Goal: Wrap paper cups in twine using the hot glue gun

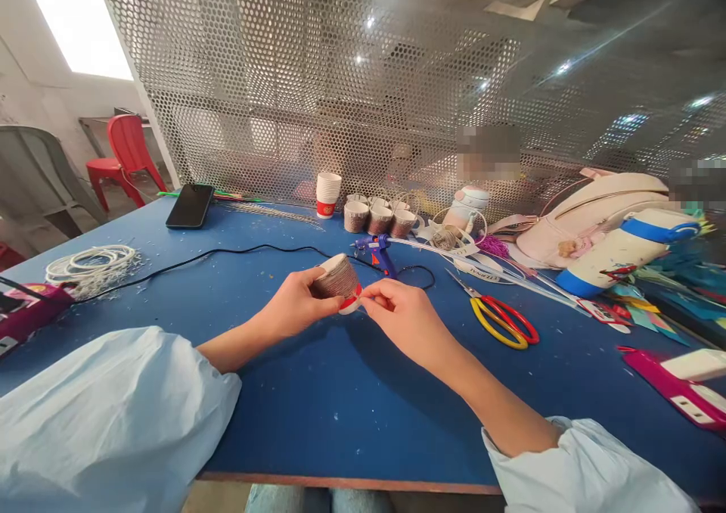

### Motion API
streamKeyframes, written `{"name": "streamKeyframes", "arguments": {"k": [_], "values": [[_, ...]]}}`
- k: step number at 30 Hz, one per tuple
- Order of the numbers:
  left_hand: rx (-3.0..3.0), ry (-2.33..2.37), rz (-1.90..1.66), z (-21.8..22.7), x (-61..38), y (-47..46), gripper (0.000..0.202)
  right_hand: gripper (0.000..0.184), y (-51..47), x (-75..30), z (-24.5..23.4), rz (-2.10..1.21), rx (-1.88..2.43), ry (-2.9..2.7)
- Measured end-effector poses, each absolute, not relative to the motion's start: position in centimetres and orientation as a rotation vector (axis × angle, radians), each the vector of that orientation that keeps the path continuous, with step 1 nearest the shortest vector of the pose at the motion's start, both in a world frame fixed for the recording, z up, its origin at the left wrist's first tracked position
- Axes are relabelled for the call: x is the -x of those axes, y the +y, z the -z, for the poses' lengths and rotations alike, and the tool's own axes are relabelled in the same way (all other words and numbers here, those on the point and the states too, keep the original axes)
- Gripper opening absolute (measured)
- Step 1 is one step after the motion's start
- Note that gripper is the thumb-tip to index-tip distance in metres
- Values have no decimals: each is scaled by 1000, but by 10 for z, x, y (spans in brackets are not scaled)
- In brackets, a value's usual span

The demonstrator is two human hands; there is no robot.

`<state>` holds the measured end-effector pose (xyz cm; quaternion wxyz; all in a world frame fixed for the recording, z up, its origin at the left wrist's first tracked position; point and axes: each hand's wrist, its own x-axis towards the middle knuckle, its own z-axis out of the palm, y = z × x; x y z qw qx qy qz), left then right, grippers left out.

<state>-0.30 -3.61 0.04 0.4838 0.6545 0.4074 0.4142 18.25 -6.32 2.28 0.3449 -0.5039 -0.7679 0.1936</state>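
Note:
My left hand (298, 301) grips a paper cup (338, 278) lying on its side, its wall wrapped in brown cord and its rim red and white. My right hand (400, 312) pinches the cup's rim edge from the right, fingers pressed together. Both hands hover just above the blue table (318, 415), near its middle. A blue glue gun (377, 250) stands right behind the cup, its black cable trailing left.
Yellow and red scissors (502, 320) lie to the right. Several wrapped cups (379, 218) and a stack of paper cups (327, 194) stand at the back. A phone (190, 205), a white cord coil (91, 262), a white-and-blue bottle (618, 250) and a perforated metal screen (363, 97) surround them.

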Motion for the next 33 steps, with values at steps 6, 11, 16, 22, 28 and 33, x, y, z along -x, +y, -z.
{"name": "streamKeyframes", "arguments": {"k": [6,11,16,22,28,33], "values": [[-1642,1052,-975,-3,2,-38,19,21,-67,-181,-27,-822,1275,-1981],[-1676,1057,-961,-1,2,-40,20,25,-68,-181,-27,-1006,1194,-1926],[-1659,1018,-949,1,0,-41,25,22,-72,-179,-29,-902,1172,-1926],[-1602,983,-956,0,1,-42,15,18,-65,-180,-22,-560,1231,-1928],[-1585,1020,-938,-1,2,-41,19,15,-57,-184,-11,-389,1233,-1945],[-1584,1046,-928,-2,2,-40,22,14,-54,-185,-9,-254,1250,-1983]]}}
